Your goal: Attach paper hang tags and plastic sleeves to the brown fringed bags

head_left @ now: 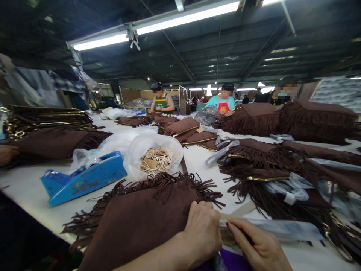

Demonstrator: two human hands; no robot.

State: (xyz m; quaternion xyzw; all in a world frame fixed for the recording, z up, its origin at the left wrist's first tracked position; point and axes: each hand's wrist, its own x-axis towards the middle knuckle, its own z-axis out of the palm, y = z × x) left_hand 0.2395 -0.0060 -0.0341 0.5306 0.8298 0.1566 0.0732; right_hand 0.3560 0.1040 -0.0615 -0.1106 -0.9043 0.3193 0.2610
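Note:
A brown fringed bag (146,210) lies on the white table in front of me, its fringe spread toward the far side. My left hand (203,227) is closed in a fist against the bag's right edge; whatever is inside its fingers is hidden. Close beside it, my right hand (258,242) is closed, thumb and finger pinching the near end of a clear plastic wrap (290,229). The wrap stretches off to the right behind that hand. Something purple (234,259) shows below, between my hands.
A blue tape dispenser (84,178) and a plastic bag of strung tags (156,160) stand beyond the fringed bag. More brown fringed bags (259,158) are piled right and behind. Gold-trimmed pieces (50,120) are stacked left. Co-workers stand across the table; another person's hand (8,154) is far left.

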